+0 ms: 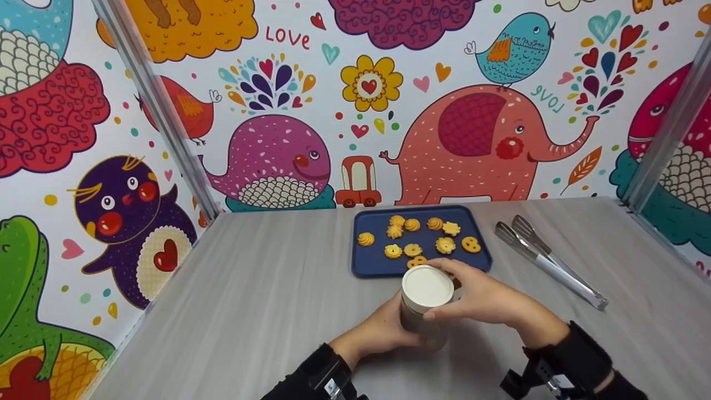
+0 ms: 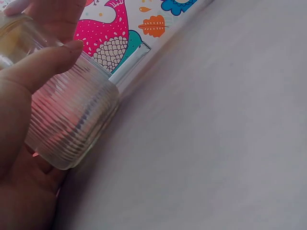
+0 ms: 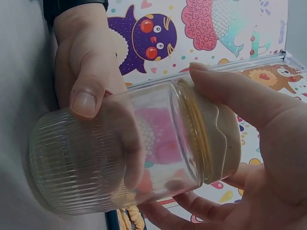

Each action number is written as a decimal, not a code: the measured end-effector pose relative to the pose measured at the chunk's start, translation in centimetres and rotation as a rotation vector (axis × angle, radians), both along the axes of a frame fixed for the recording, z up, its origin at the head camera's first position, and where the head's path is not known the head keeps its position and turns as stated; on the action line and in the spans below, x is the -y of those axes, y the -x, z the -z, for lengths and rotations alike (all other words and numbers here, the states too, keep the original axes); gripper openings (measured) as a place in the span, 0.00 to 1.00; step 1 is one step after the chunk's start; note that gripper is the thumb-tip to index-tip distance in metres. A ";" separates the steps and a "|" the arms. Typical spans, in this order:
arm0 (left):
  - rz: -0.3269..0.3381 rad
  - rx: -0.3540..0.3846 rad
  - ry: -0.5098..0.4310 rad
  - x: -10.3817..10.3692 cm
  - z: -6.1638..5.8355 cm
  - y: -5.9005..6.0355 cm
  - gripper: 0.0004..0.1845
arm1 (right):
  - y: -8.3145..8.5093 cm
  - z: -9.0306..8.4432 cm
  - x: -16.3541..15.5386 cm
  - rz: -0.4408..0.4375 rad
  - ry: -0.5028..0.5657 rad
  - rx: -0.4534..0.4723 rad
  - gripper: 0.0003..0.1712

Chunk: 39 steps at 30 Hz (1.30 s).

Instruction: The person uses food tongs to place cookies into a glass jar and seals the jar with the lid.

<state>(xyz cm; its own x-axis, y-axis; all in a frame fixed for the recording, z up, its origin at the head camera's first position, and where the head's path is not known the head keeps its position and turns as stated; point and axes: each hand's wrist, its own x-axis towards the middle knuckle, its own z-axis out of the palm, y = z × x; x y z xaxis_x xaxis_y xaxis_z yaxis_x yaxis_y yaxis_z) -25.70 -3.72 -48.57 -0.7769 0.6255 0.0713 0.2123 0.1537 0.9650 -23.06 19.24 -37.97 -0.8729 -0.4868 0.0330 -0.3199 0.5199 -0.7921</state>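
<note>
A clear glass jar (image 3: 72, 163) with a ribbed lower body stands on the table, and I see no contents in it. Its cream lid (image 1: 427, 285) sits on top. My left hand (image 1: 383, 328) grips the jar's body, with the thumb on the near side and the fingers behind the glass. Around the lid, my right hand (image 1: 489, 294) curls its thumb and fingers from the right. In the left wrist view, the ribbed glass shows between the left thumb and the other fingers.
Behind the jar lies a blue tray (image 1: 375, 264) with several cookies (image 1: 393, 251) spread over it. Metal tongs (image 1: 555, 266) rest to its right on the grey wood-grain table (image 1: 266, 289). Printed panels (image 1: 311, 55) with metal posts stand at the back and sides.
</note>
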 end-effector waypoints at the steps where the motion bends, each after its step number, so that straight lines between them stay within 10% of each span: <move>1: -0.002 -0.003 0.003 0.0 0.0 0.0 0.58 | 0.0 0.0 0.0 -0.005 0.002 0.000 0.53; 23: 0.018 -0.010 -0.023 0.1 -0.1 -0.1 0.59 | -1.7 -0.2 1.9 0.194 -0.054 -0.132 0.54; 39: -0.010 0.018 0.005 0.0 -0.1 -0.1 0.59 | -1.6 -0.2 1.9 0.159 -0.073 -0.153 0.53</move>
<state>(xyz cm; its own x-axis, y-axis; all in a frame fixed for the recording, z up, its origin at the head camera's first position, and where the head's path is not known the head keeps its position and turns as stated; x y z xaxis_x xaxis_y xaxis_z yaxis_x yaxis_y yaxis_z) -25.58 -3.73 -48.45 -0.7844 0.6179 0.0539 0.1932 0.1609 0.9679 -21.44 17.36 -37.82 -0.9263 -0.3495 0.1407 -0.3429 0.6275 -0.6990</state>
